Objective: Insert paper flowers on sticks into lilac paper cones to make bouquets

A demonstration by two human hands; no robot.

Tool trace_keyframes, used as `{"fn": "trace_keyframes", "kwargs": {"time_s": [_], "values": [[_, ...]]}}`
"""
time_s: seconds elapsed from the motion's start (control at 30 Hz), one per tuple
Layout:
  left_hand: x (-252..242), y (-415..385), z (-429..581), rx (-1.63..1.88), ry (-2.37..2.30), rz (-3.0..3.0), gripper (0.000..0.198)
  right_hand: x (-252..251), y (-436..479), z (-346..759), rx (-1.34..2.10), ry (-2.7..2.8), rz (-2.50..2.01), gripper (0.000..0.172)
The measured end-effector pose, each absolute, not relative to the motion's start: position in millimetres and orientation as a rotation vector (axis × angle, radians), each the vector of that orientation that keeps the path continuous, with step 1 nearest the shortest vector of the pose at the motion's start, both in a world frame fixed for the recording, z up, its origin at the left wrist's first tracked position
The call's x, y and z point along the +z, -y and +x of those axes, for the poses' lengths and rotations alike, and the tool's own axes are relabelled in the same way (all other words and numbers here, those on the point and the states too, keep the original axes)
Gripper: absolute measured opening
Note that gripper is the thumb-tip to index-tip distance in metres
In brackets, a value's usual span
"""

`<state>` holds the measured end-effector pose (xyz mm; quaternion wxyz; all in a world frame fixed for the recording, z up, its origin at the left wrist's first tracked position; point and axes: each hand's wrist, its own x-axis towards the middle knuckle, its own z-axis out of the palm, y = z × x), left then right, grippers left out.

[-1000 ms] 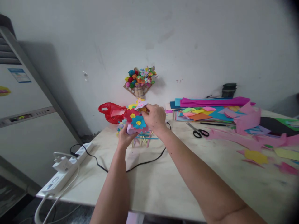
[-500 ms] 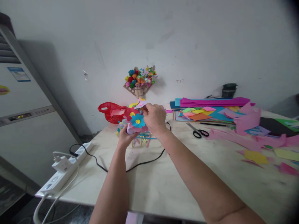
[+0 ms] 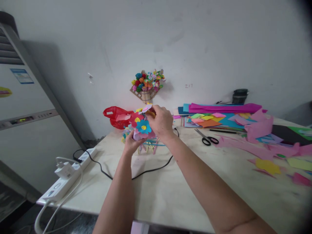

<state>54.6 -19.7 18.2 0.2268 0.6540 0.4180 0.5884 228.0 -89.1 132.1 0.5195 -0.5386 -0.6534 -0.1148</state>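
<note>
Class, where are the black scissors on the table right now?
The scissors lie on the table, right of the hands, just before the stacked coloured paper.

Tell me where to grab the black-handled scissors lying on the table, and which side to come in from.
Grip the scissors by the black handle loops, which lie at the near end while the blades point away toward the paper stack. Coming from above on the near side looks best: they lie flat on the table, with bare surface around the loops, and this keeps fingers off the blades.
</note>
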Motion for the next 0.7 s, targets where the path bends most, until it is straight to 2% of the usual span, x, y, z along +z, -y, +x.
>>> {"fn": "trace_keyframes", "kwargs": {"time_s": [0.1,0.27,0.5,0.7], "values": [[18.2,19.8,54.4,1.618,-1.165,1.811,0.051,133.2,88.6,227.6,-0.214,1.534,-1.297,0.025],[21.0,23.1,55.6,1.605,-1.201,1.820,0.052,133.3,87.8,227.7,-0.197,1.491,-1.293,0.041],[26.0,26.2,57.2,1.608,-1.183,1.839,0.060,134.0,81.1,231.6,-0.377,1.644,-1.201,0.035],[27.3,27.2,54.7,1.626,-1.279,1.929,0.055,134.9,79.3,235.6,-0.353,1.699,-1.230,0.033]]}}
